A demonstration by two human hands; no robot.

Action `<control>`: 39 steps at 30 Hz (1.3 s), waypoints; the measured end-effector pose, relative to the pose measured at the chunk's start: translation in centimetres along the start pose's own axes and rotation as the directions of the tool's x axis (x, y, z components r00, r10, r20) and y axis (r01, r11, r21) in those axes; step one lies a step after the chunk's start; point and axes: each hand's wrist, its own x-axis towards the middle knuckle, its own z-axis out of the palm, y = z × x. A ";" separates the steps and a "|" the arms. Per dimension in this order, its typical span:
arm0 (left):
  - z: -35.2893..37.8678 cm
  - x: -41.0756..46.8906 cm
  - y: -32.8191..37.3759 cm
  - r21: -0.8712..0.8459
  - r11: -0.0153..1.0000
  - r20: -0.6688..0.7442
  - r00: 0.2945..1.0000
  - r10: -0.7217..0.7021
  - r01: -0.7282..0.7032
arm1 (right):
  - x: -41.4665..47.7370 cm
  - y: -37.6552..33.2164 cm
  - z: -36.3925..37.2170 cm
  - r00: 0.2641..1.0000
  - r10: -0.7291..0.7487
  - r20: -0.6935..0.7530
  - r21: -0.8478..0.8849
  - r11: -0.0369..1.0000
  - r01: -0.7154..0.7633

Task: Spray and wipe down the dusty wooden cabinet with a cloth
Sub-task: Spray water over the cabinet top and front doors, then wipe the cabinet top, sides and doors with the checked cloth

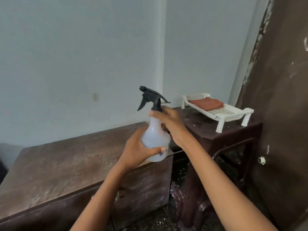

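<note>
A translucent spray bottle (155,137) with a black trigger head is held upright in mid-air over the right end of the dusty brown wooden cabinet (66,164). My left hand (138,150) grips the bottle's body from the left, thumb across its front. My right hand (168,122) is curled round the bottle's neck just under the trigger head; the nozzle points left. A folded reddish-brown checked cloth (206,103) lies in a white plastic tray (233,114) to the right.
The tray stands on a dark brown plastic stool (225,135) right of the cabinet. A tall dark, scuffed wooden panel (283,97) rises at the far right. Pale blue walls stand behind. The floor between cabinet and stool is speckled with debris.
</note>
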 end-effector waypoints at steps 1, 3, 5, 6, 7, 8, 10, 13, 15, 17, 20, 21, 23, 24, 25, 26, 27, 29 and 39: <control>-0.2 1.8 1.3 -0.017 1.000 0.010 1.000 -0.011 0.011 | 0.8 -1.0 -1.2 0.999 0.016 0.039 -0.073 0.997 -0.013; -0.6 4.8 4.0 -0.018 1.000 0.062 0.998 -0.012 0.013 | 2.2 -3.0 -3.6 0.998 0.025 0.063 -0.120 0.993 -0.017; -0.6 7.6 6.7 0.006 1.000 0.124 0.992 0.006 -0.007 | 3.3 -5.4 -5.8 1.000 0.014 0.025 -0.126 0.992 -0.011; -0.4 9.3 8.1 -0.002 1.000 0.151 0.988 0.007 -0.007 | 4.3 -6.8 -7.1 1.000 0.026 0.000 -0.131 0.991 -0.026; -0.1 10.6 9.3 0.004 1.000 0.176 0.984 0.003 -0.004 | 4.8 -8.0 -8.1 0.999 0.041 -0.029 -0.132 0.990 -0.044; 0.4 12.4 10.4 0.008 1.000 0.203 0.979 -0.007 0.005 | 5.8 -9.4 -9.5 0.996 0.062 -0.057 -0.138 0.988 -0.069; 1.6 14.8 12.1 0.024 1.000 0.254 0.967 -0.021 0.015 | 6.9 -11.2 -11.8 0.989 0.099 -0.107 -0.155 0.981 -0.115; 3.5 18.7 14.5 0.067 0.997 0.345 0.937 -0.049 0.027 | 8.9 -13.7 -15.4 0.968 0.144 -0.206 -0.175 0.968 -0.182; 4.3 20.6 15.8 0.119 0.993 0.381 0.924 -0.047 0.001 | 9.5 -14.0 -17.5 0.928 0.179 -0.328 -0.170 0.955 -0.244; 4.9 22.8 16.8 0.141 0.990 0.382 0.921 -0.073 0.020 | 10.5 -13.8 -19.9 0.868 0.238 -0.435 -0.176 0.924 -0.341; 5.1 24.3 16.7 0.190 0.981 0.375 0.921 -0.102 0.031 | 11.1 -12.5 -21.8 0.786 0.252 -0.564 -0.283 0.835 -0.471; 5.3 24.8 16.3 0.209 0.977 0.384 0.916 -0.117 0.037 | 11.3 -12.0 -22.2 0.758 0.250 -0.602 -0.316 0.797 -0.514; 5.6 25.3 15.7 0.237 0.970 0.401 0.905 -0.139 0.044 | 11.2 -11.1 -22.8 0.723 0.253 -0.643 -0.349 0.743 -0.571; 5.9 25.4 15.4 0.247 0.967 0.410 0.899 -0.155 0.054 | 11.1 -10.6 -23.1 0.715 0.260 -0.649 -0.353 0.729 -0.586; 6.2 25.4 15.0 0.253 0.965 0.420 0.891 -0.171 0.066 | 11.0 -10.0 -23.3 0.708 0.259 -0.657 -0.356 0.722 -0.594; 6.7 25.4 14.5 0.256 0.963 0.427 0.884 -0.190 0.084 | 11.0 -9.3 -23.6 0.703 0.258 -0.663 -0.350 0.723 -0.596; 7.2 25.4 14.1 0.257 0.961 0.428 0.879 -0.208 0.103 | 11.0 -8.6 -23.7 0.693 0.257 -0.674 -0.341 0.723 -0.600; 8.5 25.3 13.1 0.288 0.949 0.415 0.876 -0.244 0.128 | 11.1 -7.3 -24.1 0.676 0.267 -0.686 -0.311 0.732 -0.605; 16.2 28.0 8.7 0.617 0.783 0.394 0.893 -0.216 -0.083 | 11.1 -3.4 -24.9 0.730 0.194 -0.656 -0.436 0.691 -0.576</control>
